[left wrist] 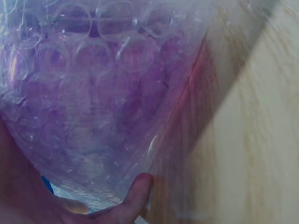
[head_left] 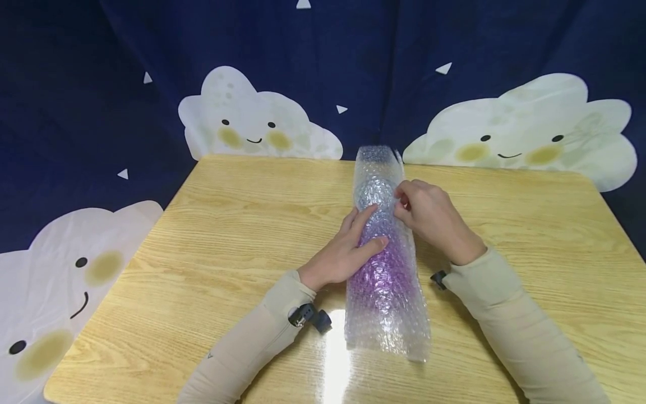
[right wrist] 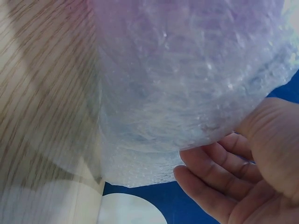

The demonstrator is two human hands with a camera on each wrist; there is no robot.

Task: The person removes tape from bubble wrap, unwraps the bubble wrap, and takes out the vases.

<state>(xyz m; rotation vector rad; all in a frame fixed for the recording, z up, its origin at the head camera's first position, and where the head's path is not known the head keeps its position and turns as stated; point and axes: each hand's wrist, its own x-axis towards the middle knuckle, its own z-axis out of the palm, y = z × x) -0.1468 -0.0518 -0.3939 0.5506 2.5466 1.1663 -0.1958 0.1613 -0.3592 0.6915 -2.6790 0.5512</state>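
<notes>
A purple-and-clear object point(head_left: 382, 275) lies lengthwise on the table inside a roll of clear bubble wrap point(head_left: 388, 334); the wrap blurs its shape. My left hand point(head_left: 343, 252) rests on the upper middle of the bundle, fingers and thumb spread across it. At the far right side, my right hand point(head_left: 435, 217) has its fingers curled and pinches the edge of the bubble wrap. The right wrist view shows the right fingers point(right wrist: 205, 175) at the wrap's border. In the left wrist view, bubbles cover the purple part point(left wrist: 103, 88) close up.
The wooden table point(head_left: 242, 224) extends to both sides of the bundle. Behind it hangs a dark blue curtain point(head_left: 282, 45) with smiling clouds and small white triangles. The wrap's far end reaches the table's back edge. Small black devices point(head_left: 308, 317) sit on the wrists.
</notes>
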